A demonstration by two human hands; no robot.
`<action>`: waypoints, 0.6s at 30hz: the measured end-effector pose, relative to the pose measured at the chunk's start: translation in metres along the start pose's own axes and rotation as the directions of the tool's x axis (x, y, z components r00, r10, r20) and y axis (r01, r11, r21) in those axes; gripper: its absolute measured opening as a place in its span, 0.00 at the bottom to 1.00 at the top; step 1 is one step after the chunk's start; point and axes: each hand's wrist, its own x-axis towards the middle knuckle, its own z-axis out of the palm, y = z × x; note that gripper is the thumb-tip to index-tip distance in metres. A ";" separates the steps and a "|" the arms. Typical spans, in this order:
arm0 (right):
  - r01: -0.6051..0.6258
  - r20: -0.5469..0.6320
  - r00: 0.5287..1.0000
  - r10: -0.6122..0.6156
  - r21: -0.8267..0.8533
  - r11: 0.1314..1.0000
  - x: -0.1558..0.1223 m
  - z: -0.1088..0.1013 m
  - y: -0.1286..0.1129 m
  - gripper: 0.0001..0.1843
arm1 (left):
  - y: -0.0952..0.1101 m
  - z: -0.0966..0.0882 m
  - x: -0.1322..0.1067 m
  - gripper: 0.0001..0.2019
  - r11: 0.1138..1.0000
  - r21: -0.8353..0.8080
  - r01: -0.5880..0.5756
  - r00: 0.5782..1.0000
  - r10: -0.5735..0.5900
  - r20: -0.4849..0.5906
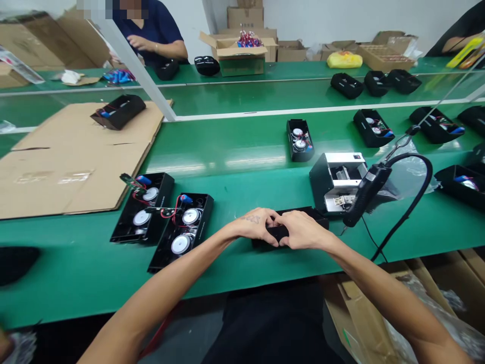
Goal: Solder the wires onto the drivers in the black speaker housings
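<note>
I am in a factory workshop, on an assembly line. The long green table point(235, 194) carries row after row of the same open black speaker housings point(205, 220), with round white drivers point(190, 216) inside. To the right an electric screwdriver point(367, 193) hangs beside a screw feeder point(343, 189). On the far side, a co-worker point(168, 33) stays near cardboard boxes point(242, 65).

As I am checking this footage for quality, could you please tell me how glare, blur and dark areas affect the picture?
Head view: pale glare streaks the green worktop; head view: the black object at the left edge looks soft; head view: the left hand and right hand read fairly clearly, but the black case beneath shows little detail.
</note>
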 end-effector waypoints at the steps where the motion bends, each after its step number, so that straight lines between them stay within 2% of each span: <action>1: 0.006 -0.003 1.000 -0.006 0.015 1.000 0.001 0.001 0.000 0.25 | 0.000 0.000 0.000 0.22 1.000 -0.010 0.003 1.000 -0.003 -0.004; 7: 0.018 -0.008 1.000 -0.018 0.088 0.996 0.006 0.003 0.001 0.17 | -0.004 0.001 0.003 0.24 0.998 -0.058 -0.008 1.000 0.008 0.006; 11: -0.004 -0.045 0.999 0.008 0.091 0.996 0.004 0.005 0.001 0.19 | -0.005 -0.001 0.003 0.23 0.996 -0.083 -0.026 0.999 0.028 0.019; 15: 0.048 -0.108 0.993 -0.042 0.060 0.997 0.003 0.008 0.003 0.21 | -0.005 -0.003 0.004 0.22 0.994 -0.099 -0.042 0.999 0.045 0.029; 18: 0.039 -0.096 0.995 -0.034 0.054 0.998 0.004 0.006 0.003 0.20 | -0.005 -0.004 0.004 0.22 0.994 -0.097 -0.047 0.998 0.051 0.036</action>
